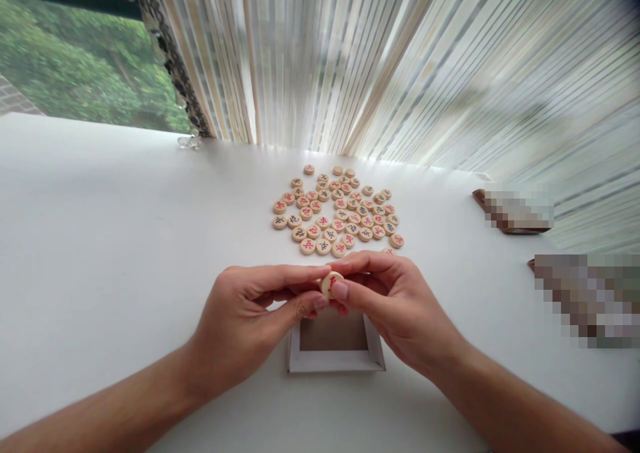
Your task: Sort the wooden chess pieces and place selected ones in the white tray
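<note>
A round wooden Chinese chess piece (330, 282) with a red character is held up over the open box. My right hand (397, 300) pinches it, the thumb lying across its face. From the other side, my left hand (247, 310) closes thumb and forefinger at the piece's left edge; a sliver of pale wood shows there, and whether it is a second piece behind I cannot tell. Below the hands stands a shallow white box (335, 362) with a brown floor, its far part hidden by my fingers. Beyond the hands, many loose chess pieces (338, 225) with red or black characters lie spread out.
The white table (125, 240) reaches back to a striped curtain (310, 60) and a window at the left. Two picture-like objects (517, 230), blurred out, stand at the right. A small clear ornament (189, 141) sits by the curtain's edge.
</note>
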Demonstrator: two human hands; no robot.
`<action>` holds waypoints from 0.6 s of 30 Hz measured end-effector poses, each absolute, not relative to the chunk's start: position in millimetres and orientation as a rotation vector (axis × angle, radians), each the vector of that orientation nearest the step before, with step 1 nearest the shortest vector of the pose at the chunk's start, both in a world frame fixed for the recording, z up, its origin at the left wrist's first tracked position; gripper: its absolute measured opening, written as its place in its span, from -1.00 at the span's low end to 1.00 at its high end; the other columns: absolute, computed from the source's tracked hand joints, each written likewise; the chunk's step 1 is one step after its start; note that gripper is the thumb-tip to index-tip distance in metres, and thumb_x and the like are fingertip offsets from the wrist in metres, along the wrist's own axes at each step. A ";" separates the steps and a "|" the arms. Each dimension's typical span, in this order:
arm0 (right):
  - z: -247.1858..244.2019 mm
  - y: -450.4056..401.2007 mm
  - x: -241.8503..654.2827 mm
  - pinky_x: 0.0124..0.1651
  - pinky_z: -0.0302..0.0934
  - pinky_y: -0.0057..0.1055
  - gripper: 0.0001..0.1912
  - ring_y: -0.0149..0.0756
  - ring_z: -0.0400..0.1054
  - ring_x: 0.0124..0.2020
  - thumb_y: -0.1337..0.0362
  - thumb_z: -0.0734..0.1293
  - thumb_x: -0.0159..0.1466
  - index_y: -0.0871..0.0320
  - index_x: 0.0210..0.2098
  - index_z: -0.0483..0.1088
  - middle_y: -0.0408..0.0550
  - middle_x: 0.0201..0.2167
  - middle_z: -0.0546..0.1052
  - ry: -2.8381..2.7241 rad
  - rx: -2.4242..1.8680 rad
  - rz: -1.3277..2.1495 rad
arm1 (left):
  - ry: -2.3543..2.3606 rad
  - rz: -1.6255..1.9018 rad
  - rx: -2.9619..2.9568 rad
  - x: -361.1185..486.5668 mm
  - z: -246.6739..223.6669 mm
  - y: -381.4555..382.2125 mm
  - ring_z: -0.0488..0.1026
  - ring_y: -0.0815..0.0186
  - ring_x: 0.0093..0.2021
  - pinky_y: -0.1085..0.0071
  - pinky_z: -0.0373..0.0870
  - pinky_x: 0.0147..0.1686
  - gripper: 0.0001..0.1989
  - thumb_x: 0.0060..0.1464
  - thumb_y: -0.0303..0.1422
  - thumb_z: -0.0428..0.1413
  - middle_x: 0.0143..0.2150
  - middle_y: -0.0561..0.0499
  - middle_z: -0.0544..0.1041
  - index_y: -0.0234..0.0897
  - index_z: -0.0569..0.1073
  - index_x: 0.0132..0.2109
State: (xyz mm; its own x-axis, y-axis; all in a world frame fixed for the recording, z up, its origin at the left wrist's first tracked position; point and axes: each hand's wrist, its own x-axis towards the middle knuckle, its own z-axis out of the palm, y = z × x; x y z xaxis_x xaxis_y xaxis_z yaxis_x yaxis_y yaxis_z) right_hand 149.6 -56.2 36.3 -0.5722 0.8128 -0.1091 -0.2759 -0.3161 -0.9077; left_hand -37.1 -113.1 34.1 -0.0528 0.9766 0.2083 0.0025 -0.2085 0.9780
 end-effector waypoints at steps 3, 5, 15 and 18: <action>36.4 -55.2 150.7 -0.27 0.44 -0.69 -0.88 -0.54 0.56 -0.40 0.31 0.61 0.23 0.08 -0.22 0.71 -0.17 -0.40 0.69 -1.228 -0.742 1.928 | 1.105 1.400 1.318 -36.5 35.6 -112.6 0.75 0.29 -0.29 0.62 0.69 -0.23 -0.70 0.09 -0.58 0.37 -0.25 0.09 0.77 -0.13 0.75 -0.08; 36.6 -54.5 151.1 -0.26 0.45 -0.68 -0.89 -0.53 0.57 -0.39 0.30 0.60 0.24 0.08 -0.22 0.71 -0.16 -0.40 0.70 -1.229 -0.734 1.920 | 1.108 1.403 1.301 -36.2 36.0 -112.2 0.75 0.28 -0.28 0.62 0.69 -0.22 -0.70 0.08 -0.59 0.37 -0.24 0.08 0.77 -0.14 0.75 -0.08; 37.0 -55.1 148.6 -0.15 0.53 -0.58 -0.70 -0.42 0.64 -0.31 0.37 0.69 0.07 0.05 -0.21 0.70 -0.15 -0.34 0.72 -1.186 -0.719 1.959 | 1.150 1.413 1.279 -37.1 35.1 -112.0 0.73 0.30 -0.41 0.59 0.70 -0.32 -0.69 0.05 -0.60 0.37 -0.29 0.07 0.76 -0.17 0.75 -0.08; 38.9 -56.2 147.0 -0.16 0.55 -0.56 -0.64 -0.40 0.64 -0.34 0.39 0.73 -0.04 0.07 -0.26 0.68 -0.17 -0.36 0.71 -1.150 -0.745 1.957 | 1.140 1.411 1.328 -37.4 35.7 -111.8 0.73 0.31 -0.38 0.59 0.70 -0.30 -0.67 0.06 -0.62 0.36 -0.24 0.07 0.76 -0.16 0.75 -0.07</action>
